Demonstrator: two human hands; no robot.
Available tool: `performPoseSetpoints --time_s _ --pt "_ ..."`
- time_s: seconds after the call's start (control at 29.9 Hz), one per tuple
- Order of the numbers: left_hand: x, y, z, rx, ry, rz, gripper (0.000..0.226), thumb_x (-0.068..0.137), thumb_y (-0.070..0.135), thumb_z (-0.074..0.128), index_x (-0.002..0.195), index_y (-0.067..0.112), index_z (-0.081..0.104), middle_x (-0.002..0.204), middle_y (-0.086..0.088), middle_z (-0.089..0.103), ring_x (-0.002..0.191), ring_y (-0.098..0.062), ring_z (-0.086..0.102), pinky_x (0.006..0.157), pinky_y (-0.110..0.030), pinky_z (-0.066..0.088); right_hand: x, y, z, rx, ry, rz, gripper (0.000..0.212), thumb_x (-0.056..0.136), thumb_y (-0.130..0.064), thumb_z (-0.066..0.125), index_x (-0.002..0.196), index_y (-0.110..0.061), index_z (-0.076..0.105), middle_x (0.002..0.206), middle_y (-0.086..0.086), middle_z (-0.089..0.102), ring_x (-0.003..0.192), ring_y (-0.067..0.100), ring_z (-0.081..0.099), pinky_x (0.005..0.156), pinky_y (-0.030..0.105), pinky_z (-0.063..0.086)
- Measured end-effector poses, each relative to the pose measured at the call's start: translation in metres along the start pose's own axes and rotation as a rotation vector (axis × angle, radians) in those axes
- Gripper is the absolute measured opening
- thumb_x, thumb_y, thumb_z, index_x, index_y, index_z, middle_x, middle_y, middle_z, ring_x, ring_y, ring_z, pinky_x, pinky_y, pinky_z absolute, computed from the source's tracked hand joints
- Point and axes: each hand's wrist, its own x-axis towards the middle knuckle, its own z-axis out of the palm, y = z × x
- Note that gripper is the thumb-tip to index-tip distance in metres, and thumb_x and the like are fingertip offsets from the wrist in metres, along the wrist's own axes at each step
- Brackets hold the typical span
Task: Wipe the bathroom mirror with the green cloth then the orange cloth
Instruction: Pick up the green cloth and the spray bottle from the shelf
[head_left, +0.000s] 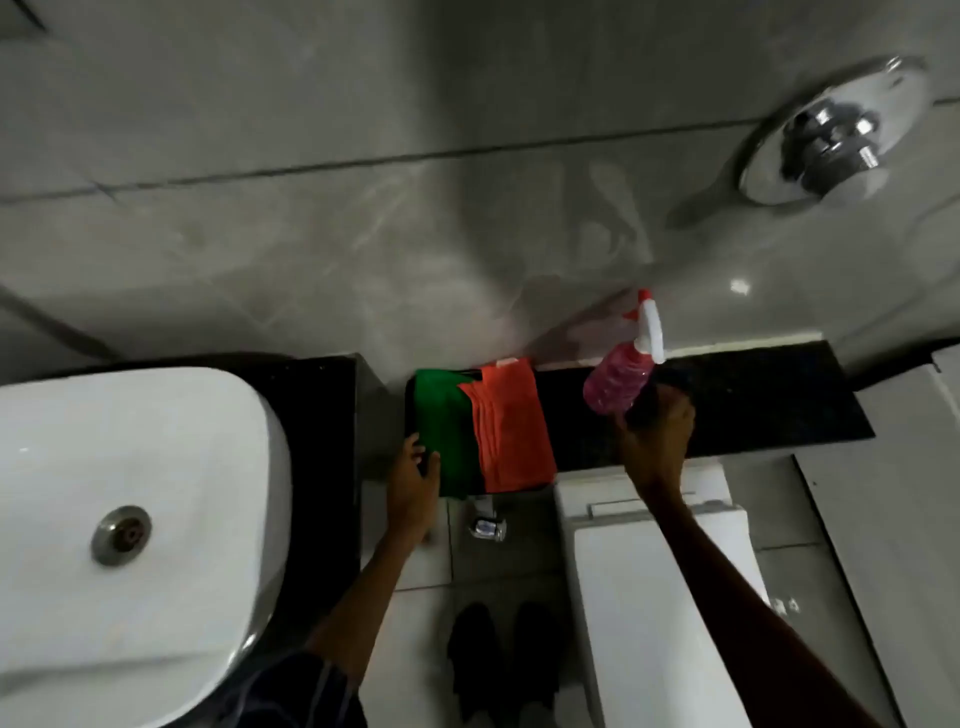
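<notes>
A green cloth (441, 431) lies flat on the left end of a black ledge (753, 400), partly covered on its right by an orange cloth (511, 426). My left hand (415, 475) rests on the green cloth's near-left edge, fingers touching it; whether it grips the cloth I cannot tell. My right hand (657, 431) holds a pink spray bottle (621, 382) with a white and red trigger head, tilted above the ledge to the right of the cloths. No mirror is in view.
A white basin (135, 509) on a black counter fills the left. A white toilet (665, 597) stands below the ledge on the right. A chrome flush button (826, 137) sits on the grey tiled wall. My dark shoes (498, 660) stand on the floor.
</notes>
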Motion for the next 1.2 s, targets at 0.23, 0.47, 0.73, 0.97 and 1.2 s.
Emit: performPoseSetpoints --time_s 0.23,0.47,0.73,0.97,1.2 --pt "0.043 0.016 0.036 0.152 0.168 -0.194 0.054 0.101 0.031 0.062 0.143 0.000 0.054 0.141 -0.026 0.058 0.132 -0.042 0.056 0.103 -0.048 0.049 0.068 -0.014 0.032 0.354 0.059 -0.017 0.046 0.086 -0.022 0.082 0.126 -0.019 0.059 0.097 -0.007 0.071 0.084 -0.008 0.068 0.075 0.006 0.054" --pt "0.065 0.019 0.052 0.112 0.215 -0.254 0.056 0.089 0.017 0.078 0.132 -0.009 0.053 0.134 -0.031 0.063 0.125 -0.046 0.062 0.099 -0.052 0.051 0.092 -0.020 0.029 0.371 -0.011 -0.232 0.018 0.096 -0.019 0.070 0.112 -0.017 0.064 0.086 -0.010 0.067 0.080 0.008 0.067 0.074 0.035 0.058" --pt "0.065 0.026 0.035 -0.128 0.066 -0.204 0.016 0.087 0.006 0.076 0.099 0.001 0.066 0.097 -0.019 0.069 0.097 -0.035 0.070 0.075 -0.033 0.047 0.046 -0.054 0.019 0.313 -0.066 -0.493 0.017 0.101 -0.013 0.062 0.114 -0.025 0.062 0.109 0.011 0.065 0.090 0.006 0.068 0.079 0.025 0.060" --pt "0.011 0.064 -0.024 -0.653 -0.125 -0.273 0.047 0.090 -0.005 0.068 0.134 0.006 0.055 0.126 -0.019 0.069 0.116 -0.038 0.066 0.088 -0.050 0.059 -0.047 -0.091 -0.011 0.389 -0.407 -0.382 0.020 0.089 0.016 0.062 0.102 0.002 0.068 0.085 0.021 0.071 0.076 0.033 0.070 0.065 0.045 0.058" --pt "-0.041 0.108 -0.096 -0.819 -0.380 0.027 0.080 0.075 -0.035 0.049 0.132 0.022 0.060 0.123 -0.009 0.073 0.113 -0.021 0.073 0.087 -0.034 0.064 -0.118 -0.139 -0.005 0.453 -0.665 -0.234 0.026 0.095 -0.002 0.070 0.119 -0.013 0.070 0.099 0.022 0.075 0.092 0.032 0.075 0.081 0.045 0.063"
